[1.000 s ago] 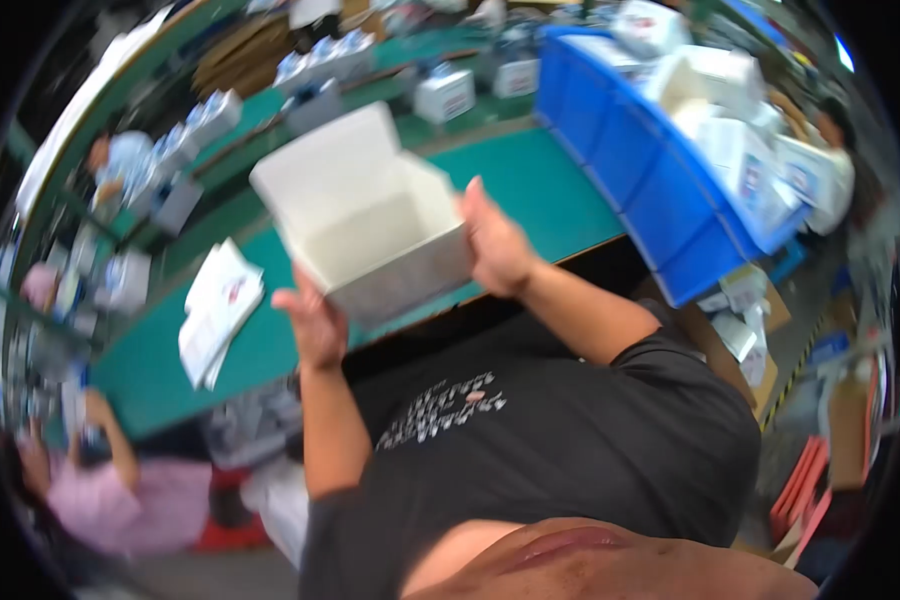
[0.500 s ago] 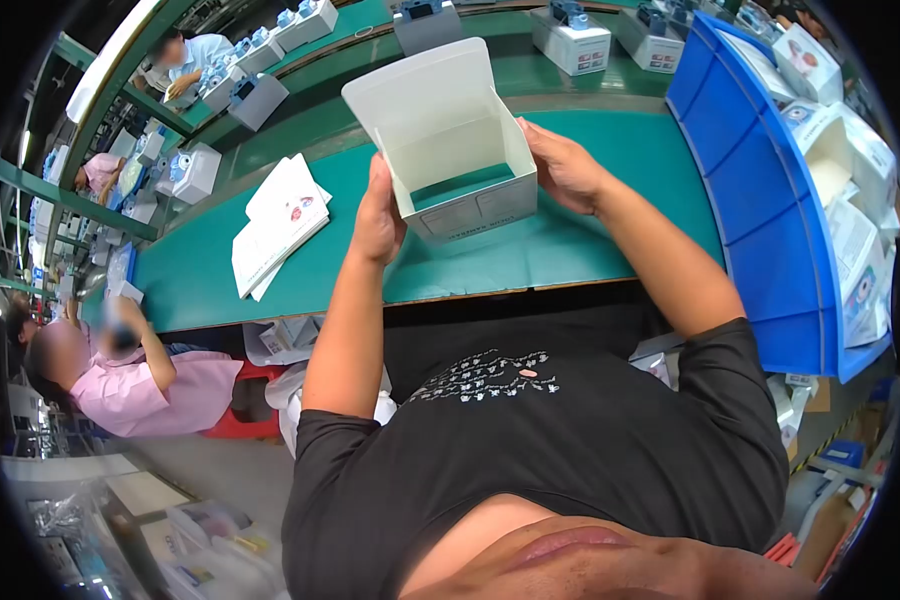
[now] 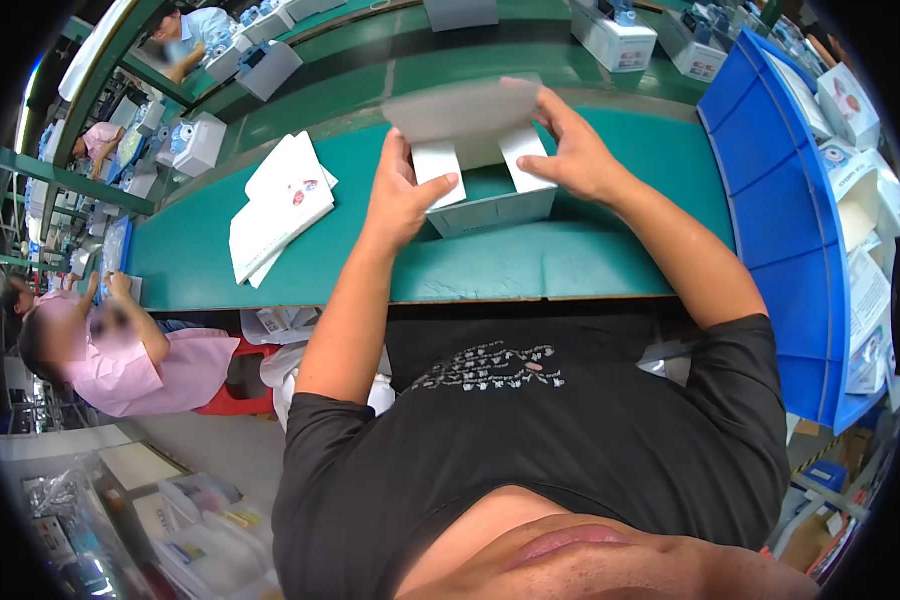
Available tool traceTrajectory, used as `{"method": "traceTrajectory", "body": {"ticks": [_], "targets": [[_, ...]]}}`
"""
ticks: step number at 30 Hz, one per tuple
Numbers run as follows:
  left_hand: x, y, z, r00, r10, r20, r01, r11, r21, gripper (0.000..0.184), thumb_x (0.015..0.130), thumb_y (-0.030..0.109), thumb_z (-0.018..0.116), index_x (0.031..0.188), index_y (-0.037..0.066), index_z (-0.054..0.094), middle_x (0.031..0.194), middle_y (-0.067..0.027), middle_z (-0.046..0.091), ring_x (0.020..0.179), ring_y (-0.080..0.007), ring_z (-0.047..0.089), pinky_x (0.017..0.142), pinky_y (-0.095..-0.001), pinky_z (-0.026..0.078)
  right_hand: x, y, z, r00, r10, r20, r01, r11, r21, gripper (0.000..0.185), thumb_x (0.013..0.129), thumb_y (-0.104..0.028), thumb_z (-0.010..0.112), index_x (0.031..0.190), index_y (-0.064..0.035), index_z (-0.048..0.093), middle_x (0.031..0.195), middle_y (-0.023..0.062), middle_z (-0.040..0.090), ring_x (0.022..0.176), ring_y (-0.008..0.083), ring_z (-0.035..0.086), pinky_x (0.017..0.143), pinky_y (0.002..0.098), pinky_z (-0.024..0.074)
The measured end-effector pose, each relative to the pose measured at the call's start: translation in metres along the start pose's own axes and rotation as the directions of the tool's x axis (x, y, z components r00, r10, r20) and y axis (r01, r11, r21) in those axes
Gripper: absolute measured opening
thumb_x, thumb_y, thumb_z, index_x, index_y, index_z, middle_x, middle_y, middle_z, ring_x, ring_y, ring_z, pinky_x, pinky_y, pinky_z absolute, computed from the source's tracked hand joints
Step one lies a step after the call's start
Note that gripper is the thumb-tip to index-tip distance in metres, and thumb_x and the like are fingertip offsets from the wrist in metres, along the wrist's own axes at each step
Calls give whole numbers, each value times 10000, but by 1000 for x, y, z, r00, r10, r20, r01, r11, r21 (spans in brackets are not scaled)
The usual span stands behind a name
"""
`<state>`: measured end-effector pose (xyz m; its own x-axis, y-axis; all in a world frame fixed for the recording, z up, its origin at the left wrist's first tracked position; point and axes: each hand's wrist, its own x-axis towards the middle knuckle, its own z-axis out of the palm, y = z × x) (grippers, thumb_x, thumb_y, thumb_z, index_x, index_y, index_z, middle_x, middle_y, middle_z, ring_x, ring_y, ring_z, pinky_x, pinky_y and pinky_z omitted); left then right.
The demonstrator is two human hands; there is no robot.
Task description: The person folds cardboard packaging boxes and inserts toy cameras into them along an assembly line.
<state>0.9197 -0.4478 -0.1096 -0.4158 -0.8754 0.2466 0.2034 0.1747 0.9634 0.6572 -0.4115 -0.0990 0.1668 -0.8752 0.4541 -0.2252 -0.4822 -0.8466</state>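
A white cardboard box [image 3: 495, 217] is held just over the green tabletop, its large lid flap raised at the back and blurred. Both small side flaps are folded inward, leaving a gap in the middle that shows green through the box. My left hand [image 3: 398, 198] grips the left side, with its thumb pressing on the left flap. On the right side, my right hand [image 3: 582, 158] has its thumb on the right flap and its fingers behind, up by the lid. Left of my left hand lies a small stack of flattened white cartons [image 3: 282, 215].
A large blue bin [image 3: 770, 220] of white printed boxes stands at the right. Behind the green worktable [image 3: 190, 270] runs a line carrying several boxes, one a white box [image 3: 618, 42]. At the left sits a co-worker in a pink shirt [image 3: 160, 380].
Both side flaps have been folded inward, and my thumbs have moved onto them. The lid flap has tipped lower, and the box sits slightly further right in view.
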Motion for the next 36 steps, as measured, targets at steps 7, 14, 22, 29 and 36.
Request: {"method": "traceTrajectory", "body": {"ticks": [7,14,22,29,36], "targets": [[6,-3,-19,925,327,192,-373,877,304,386,776,-12,804,1137,113,749,1362,-105,675,1347,-328,570,1141,-424,441,6,22,-20,909,-292,296,340,932,-124,688,755,46,754,1409,-124,621,1444,95,606,1326,311,574,1126,416,457],[-8,33,-21,833,217,509,-545,483,685,596,832,301,808,1396,167,671,1592,-108,516,1528,-352,393,1250,-536,264,-3,-23,-29,816,-270,511,505,763,-404,604,898,-298,737,1468,-158,595,1531,111,542,1471,347,444,1266,541,275],[-11,29,-22,839,134,527,-534,390,750,723,837,369,790,1505,185,585,1655,-102,436,1564,-359,331,1265,-556,207,-7,-13,-19,835,-255,487,498,726,-475,593,943,-364,683,1493,-171,574,1625,72,467,1543,337,359,1288,568,215],[-3,40,-26,801,90,592,-589,301,750,518,959,273,688,1473,237,624,1632,-140,455,1504,-403,408,1214,-539,317,-4,-23,-19,831,-229,507,485,744,-459,403,994,-234,640,1392,-177,677,1563,21,557,1514,320,423,1277,514,268],[-7,41,-28,771,17,636,-624,219,750,516,992,295,627,1503,228,588,1664,-180,382,1516,-443,358,1220,-556,291,-8,-23,-16,820,-205,534,519,658,-546,410,1018,-239,615,1423,-185,653,1576,3,542,1525,309,404,1280,513,266]]}}
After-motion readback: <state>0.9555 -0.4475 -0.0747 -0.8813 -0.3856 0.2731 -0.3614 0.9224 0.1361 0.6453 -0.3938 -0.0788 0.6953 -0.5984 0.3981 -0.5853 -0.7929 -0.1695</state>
